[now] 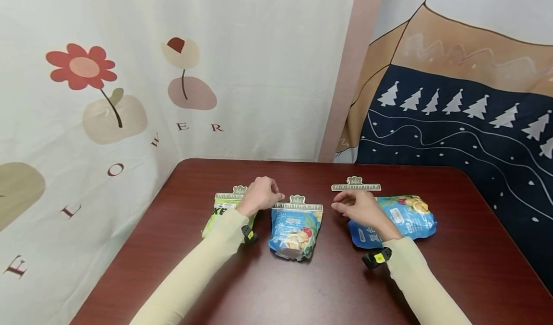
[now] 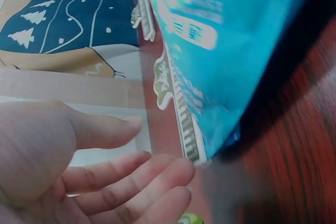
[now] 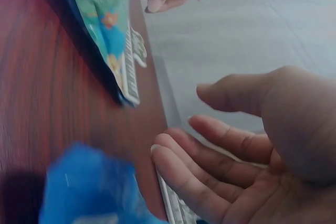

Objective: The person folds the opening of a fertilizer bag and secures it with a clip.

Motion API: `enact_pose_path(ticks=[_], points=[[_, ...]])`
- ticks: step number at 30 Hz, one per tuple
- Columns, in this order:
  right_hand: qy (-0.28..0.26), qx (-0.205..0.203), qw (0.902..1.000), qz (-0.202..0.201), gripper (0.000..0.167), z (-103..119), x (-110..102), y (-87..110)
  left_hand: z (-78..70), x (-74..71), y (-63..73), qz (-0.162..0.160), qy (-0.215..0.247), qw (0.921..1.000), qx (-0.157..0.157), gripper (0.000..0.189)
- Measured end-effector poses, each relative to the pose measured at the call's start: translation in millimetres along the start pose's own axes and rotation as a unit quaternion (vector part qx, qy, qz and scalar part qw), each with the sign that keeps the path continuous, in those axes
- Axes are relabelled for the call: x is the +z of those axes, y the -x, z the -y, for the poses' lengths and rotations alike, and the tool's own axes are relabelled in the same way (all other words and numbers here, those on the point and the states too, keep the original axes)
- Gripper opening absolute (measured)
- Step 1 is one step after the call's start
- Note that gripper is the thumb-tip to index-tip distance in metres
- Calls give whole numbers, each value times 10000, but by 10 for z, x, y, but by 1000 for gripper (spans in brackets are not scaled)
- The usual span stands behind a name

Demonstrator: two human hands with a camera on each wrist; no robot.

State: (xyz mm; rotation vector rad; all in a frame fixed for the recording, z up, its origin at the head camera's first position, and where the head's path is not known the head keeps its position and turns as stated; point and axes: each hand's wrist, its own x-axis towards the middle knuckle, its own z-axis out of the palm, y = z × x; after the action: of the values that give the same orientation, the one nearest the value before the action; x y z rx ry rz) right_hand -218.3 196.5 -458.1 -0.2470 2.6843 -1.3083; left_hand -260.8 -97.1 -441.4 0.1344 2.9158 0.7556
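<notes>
A blue snack bag (image 1: 295,234) lies in the middle of the table, its top edge held by a flat bag clip (image 1: 298,206) with a piano-key pattern. My left hand (image 1: 260,195) is at the left end of that clip, fingers loosely bent and nothing in its grasp; the left wrist view shows its fingertips (image 2: 181,169) right at the clip's end. To the right, my right hand (image 1: 360,207) hovers with thumb and fingers parted, partly covering a second blue bag (image 1: 408,219). Just beyond it lies a loose bag clip (image 1: 356,186).
A green bag (image 1: 218,212) with a similar clip (image 1: 233,195) lies at the left, partly behind my left hand and sleeve. The dark red table (image 1: 285,291) meets a printed curtain (image 1: 268,99) at its back edge.
</notes>
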Motion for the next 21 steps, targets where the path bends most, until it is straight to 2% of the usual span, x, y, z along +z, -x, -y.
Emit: enact_pose_path(ticks=[4, 10, 17, 21], points=[[318, -152, 9993, -153, 33, -51, -150, 60, -69, 3, -6, -17, 491, 9986, 210, 20], [507, -239, 9984, -40, 42, -111, -378, 94, -261, 87, -8, 16, 1278, 9906, 493, 27], [906, -402, 9950, 123, 51, -217, -578, 79, -573, 258, 72, 300, 1956, 9787, 548, 43], [1171, -445, 9913, 393, 53, -265, -666, 53, -725, 382, 165, 462, 2323, 9707, 407, 49]])
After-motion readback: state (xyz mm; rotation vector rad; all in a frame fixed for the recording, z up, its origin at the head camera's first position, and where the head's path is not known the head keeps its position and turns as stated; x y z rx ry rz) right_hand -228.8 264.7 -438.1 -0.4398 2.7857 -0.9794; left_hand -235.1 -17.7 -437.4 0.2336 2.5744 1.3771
